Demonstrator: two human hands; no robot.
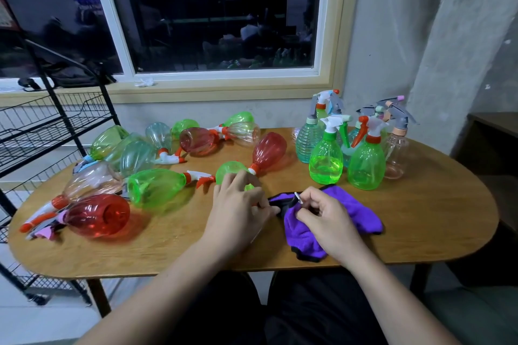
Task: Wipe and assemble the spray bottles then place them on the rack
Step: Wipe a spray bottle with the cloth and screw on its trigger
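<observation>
My left hand (238, 204) and my right hand (328, 216) meet over a purple cloth (361, 213) near the front of the wooden table (420, 232). The right hand pinches the cloth around a small white spray-head part (297, 198) that sticks up between the hands. With curled fingers the left hand holds the other end of that part; just what it grips is hidden. Right behind the left hand lies a green bottle body (228, 171). Several bottles lie on their sides at the left, among them a red one (98, 214) and a green one (157, 186).
Several assembled spray bottles (364, 162) stand upright at the back right of the table. A black wire rack (47, 126) stands at the table's left end. A window and wall run behind. My legs are under the front edge.
</observation>
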